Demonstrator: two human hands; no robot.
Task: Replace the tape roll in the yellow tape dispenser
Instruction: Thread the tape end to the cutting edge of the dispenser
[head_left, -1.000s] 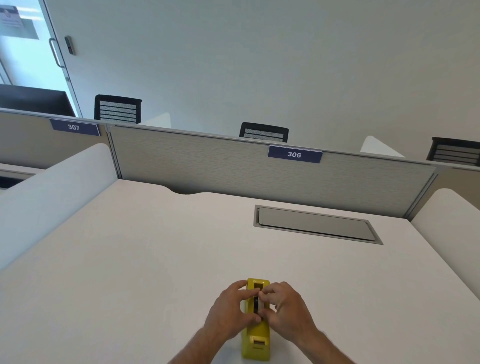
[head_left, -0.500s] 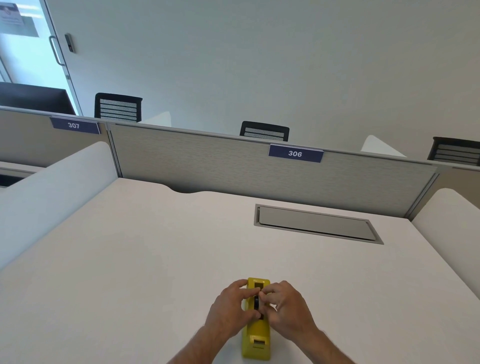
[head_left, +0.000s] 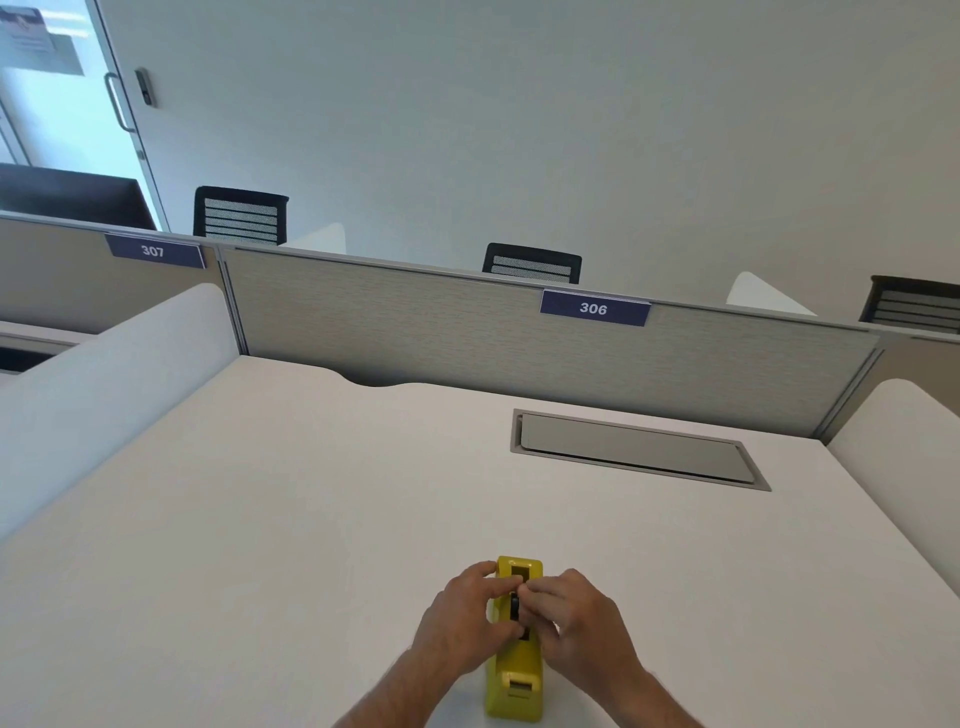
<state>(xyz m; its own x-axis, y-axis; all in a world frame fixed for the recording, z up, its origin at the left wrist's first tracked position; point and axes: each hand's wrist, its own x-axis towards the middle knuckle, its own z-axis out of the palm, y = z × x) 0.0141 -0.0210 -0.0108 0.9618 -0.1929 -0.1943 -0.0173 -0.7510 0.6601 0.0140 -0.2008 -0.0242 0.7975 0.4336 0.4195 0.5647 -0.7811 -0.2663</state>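
Barely anything has shifted since the earlier frames: both hands stay bunched over the middle of the yellow tape dispenser (head_left: 514, 670), fingertips only slightly re-set. Left hand (head_left: 464, 626) wraps the dispenser's left side, thumb and fingers curled in and pinched toward a small dark part (head_left: 515, 607) in the top slot; right hand (head_left: 576, 621) mirrors it from the right, fingers closed together on the same spot. Whether that dark part is the roll or its hub, cannot tell.

Dispenser is glossy moulded plastic, long and boxy with rounded corners, lying lengthwise on the smooth matte white desk (head_left: 260, 519) near its front edge. Grey rectangular metal cable flap (head_left: 634, 449) is set flush further back. Woven grey fabric partition (head_left: 415, 317) carries dark blue tags reading "306" (head_left: 594, 308) and "307" (head_left: 153, 251). Black mesh chair backs (head_left: 531, 264) show behind.
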